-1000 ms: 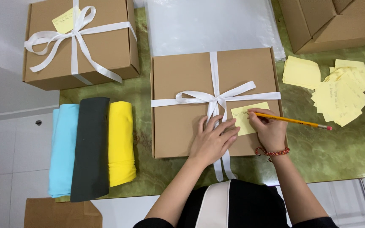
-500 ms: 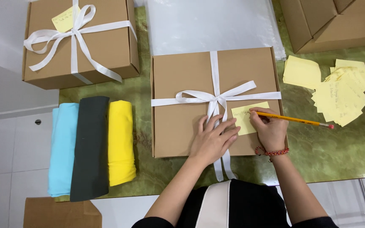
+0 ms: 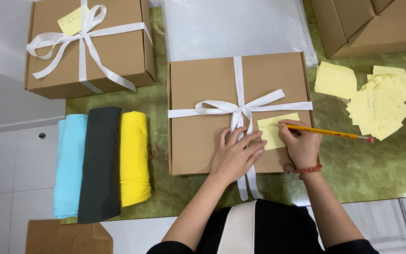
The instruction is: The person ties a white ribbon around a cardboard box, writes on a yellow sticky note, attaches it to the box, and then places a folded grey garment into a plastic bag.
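Right hand [image 3: 301, 146], pencil [image 3: 327, 132] grip.

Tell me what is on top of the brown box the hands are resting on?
On the cardboard box lie a white ribbon tied in a bow, a yellow note, the flat left hand and the right hand holding a pencil. The hands cover part of the lid and note.

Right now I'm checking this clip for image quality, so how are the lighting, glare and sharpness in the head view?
Head view: soft, even light with only faint shadows beside the tied box and the folded cloths; a mild pale sheen on the clear plastic sheet; both hands, left hand and right hand, look sharp, without motion blur; the pencil is crisp; the writing on the yellow note is too small to make out.
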